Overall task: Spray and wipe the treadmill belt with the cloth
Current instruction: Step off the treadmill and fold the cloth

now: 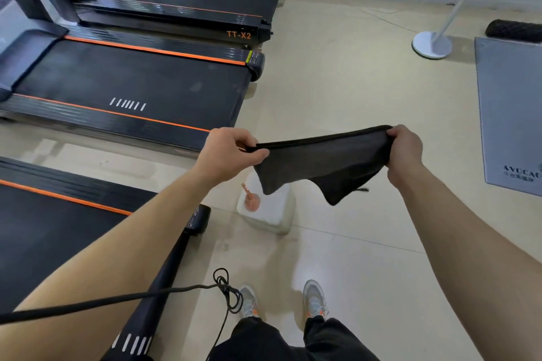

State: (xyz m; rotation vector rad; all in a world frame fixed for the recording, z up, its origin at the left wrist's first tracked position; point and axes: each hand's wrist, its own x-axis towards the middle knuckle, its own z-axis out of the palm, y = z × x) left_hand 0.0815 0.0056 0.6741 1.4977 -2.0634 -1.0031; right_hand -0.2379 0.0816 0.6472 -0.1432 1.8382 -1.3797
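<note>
Dark cloth (319,164): held in the air over the floor, stretched by its top hem between both hands, just past the rear end of the nearest treadmill. Sags below the hem into two loose points. Judged thin, soft and very light, with no stiffness and nothing fragile. Likely to bunch when pushed unless folded into a pad. Best taken at the hem corners for spreading, then gathered under a flat palm for wiping.

Left hand (231,152): pinches the left corner, fingers curled over the hem, thumb beneath. Right hand (406,152): closed round the gathered right corner.

White container (264,214) with a pinkish top: stands on the floor below the cloth, partly hidden by it. Presumably the spray, though the head cannot be made out. In neither hand.

Nearest treadmill belt (44,237): black, matt, flat, edged by an orange stripe, at lower left. Appears dry, so spraying judged not yet done. Two more treadmills (132,79) parallel beyond it.

Floor (337,82): pale glossy tiles, probably slippery if wetted. Black cable (117,299) runs across near the feet, ending in a loose coil; trip risk. Grey mat (510,114), dark roller (513,30) and white stand base (431,44) well apart at right.
</note>
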